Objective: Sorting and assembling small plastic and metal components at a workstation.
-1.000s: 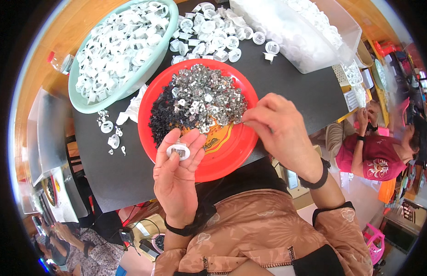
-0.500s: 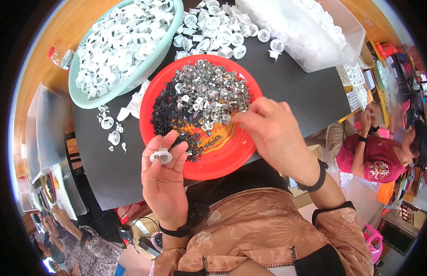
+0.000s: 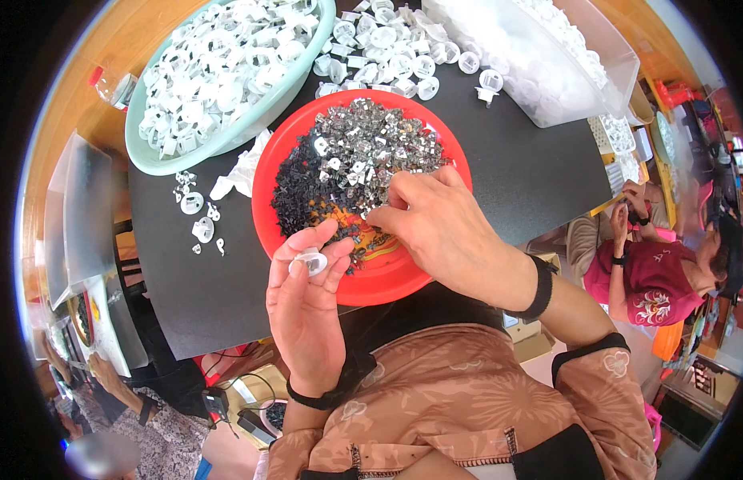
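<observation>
Between the fingertips of my left hand (image 3: 309,300) is a small white plastic piece with a round face (image 3: 310,262), held just over the near left rim of a red plate (image 3: 375,290). My right hand (image 3: 439,228) is above the same plate, its thumb and forefinger pinched at the near edge of a heap of small shiny metal parts (image 3: 383,140). Whatever sits between those fingertips is too small to make out. Small black parts (image 3: 297,192) lie heaped on the plate's left side.
A pale green basin (image 3: 219,156) full of white plastic pieces stands at the far left. More white pieces (image 3: 387,48) lie loose beyond the plate, beside a clear bin (image 3: 539,112). Several stray bits (image 3: 202,230) lie left. A co-worker (image 3: 655,268) sits at the right.
My right hand has moved left and inward over the plate, to the metal heap's near edge. My left hand has shifted slightly right with the white piece. The whole view has shifted a little.
</observation>
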Tool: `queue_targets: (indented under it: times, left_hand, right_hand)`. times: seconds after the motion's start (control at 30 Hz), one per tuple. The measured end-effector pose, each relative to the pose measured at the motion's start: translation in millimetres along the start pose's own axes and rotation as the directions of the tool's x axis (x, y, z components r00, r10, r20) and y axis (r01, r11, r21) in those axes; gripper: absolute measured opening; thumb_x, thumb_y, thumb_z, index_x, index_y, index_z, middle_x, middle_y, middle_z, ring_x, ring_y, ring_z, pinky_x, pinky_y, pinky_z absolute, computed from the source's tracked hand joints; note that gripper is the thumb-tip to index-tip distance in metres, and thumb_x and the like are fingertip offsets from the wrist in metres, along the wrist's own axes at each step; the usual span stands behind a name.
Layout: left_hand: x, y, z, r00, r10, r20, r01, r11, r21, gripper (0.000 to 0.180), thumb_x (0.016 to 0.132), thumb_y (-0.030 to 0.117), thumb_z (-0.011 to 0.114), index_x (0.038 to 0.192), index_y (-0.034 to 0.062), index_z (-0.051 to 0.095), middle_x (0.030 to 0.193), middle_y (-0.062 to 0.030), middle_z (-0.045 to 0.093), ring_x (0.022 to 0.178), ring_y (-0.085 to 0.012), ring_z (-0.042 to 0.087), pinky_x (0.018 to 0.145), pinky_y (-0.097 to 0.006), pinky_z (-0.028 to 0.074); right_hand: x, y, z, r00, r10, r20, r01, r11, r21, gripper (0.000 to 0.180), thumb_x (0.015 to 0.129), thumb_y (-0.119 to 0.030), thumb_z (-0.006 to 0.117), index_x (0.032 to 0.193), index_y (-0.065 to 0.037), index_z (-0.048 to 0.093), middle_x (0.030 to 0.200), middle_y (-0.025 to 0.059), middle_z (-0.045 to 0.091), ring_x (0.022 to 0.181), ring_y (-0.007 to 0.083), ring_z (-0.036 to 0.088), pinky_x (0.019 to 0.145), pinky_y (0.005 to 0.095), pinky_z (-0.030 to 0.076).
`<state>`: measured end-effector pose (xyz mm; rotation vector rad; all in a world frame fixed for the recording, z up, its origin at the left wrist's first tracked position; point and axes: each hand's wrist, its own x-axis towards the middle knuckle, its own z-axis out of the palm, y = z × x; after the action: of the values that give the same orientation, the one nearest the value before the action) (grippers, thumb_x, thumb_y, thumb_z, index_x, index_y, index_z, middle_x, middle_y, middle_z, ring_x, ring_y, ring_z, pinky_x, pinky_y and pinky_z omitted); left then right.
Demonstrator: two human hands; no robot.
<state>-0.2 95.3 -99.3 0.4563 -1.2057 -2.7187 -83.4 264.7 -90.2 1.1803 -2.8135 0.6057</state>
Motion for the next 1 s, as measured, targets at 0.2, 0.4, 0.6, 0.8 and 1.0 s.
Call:
queue_targets:
  times: [0.2,0.4,0.6,0.8,1.0]
  left_hand:
    - [1,0,3,1.000,0.018,0.016,-0.018,0.999,0.029,0.027,0.096,0.014,0.052,0.116,-0.0035,0.053,0.120,-0.0204,0.059,0.101,-0.0242,0.064,0.091,-0.033,0.050]
    - [-6,-5,8,0.981,0.132,0.140,-0.188,0.817,0.545,0.016,0.095,0.006,0.052,0.107,-0.0030,0.056,0.107,-0.0135,0.062,0.088,-0.0158,0.062,0.086,-0.031,0.049]
    - [0,-14,20,0.912,0.215,0.350,-0.411,0.492,0.768,0.009,0.094,0.005,0.054,0.100,-0.0009,0.058,0.097,-0.0056,0.055,0.086,-0.0105,0.053,0.079,-0.024,0.043]
    - [0,-21,27,0.931,0.190,0.312,-0.364,0.547,0.754,0.005,0.087,-0.001,0.060,0.091,-0.0006,0.059,0.091,-0.0117,0.059,0.081,-0.0206,0.057,0.075,-0.030,0.046]
    - [2,-19,29,0.950,0.126,0.286,-0.295,0.657,0.694,0.003,0.088,-0.002,0.055,0.090,-0.0011,0.057,0.090,-0.0080,0.056,0.077,-0.0136,0.052,0.070,-0.026,0.043]
  right_hand:
    - [5,-1,9,0.999,-0.031,0.006,0.031,0.999,-0.013,0.017,0.079,-0.010,0.059,0.093,-0.009,0.069,0.080,0.0060,0.053,0.082,0.0212,0.057,0.075,0.0348,0.036]
    - [-4,0,-4,0.988,0.151,-0.028,-0.126,0.903,0.410,0.007,0.083,-0.009,0.064,0.087,-0.003,0.065,0.080,0.0092,0.060,0.073,0.0229,0.061,0.068,0.0346,0.043]
    - [-20,-12,-19,0.921,0.378,0.089,-0.279,0.483,0.830,0.010,0.087,-0.008,0.065,0.092,0.001,0.064,0.075,0.0097,0.062,0.062,0.0157,0.058,0.055,0.0288,0.046]
    - [-27,-11,-23,0.907,0.420,0.031,-0.264,0.509,0.820,0.008,0.086,-0.008,0.067,0.090,0.000,0.066,0.073,0.0081,0.061,0.060,0.0130,0.058,0.054,0.0273,0.045]
    - [-30,-6,-23,0.921,0.389,-0.025,-0.203,0.534,0.821,0.007,0.083,-0.006,0.068,0.088,-0.002,0.066,0.072,0.0079,0.061,0.058,0.0144,0.057,0.054,0.0284,0.044]
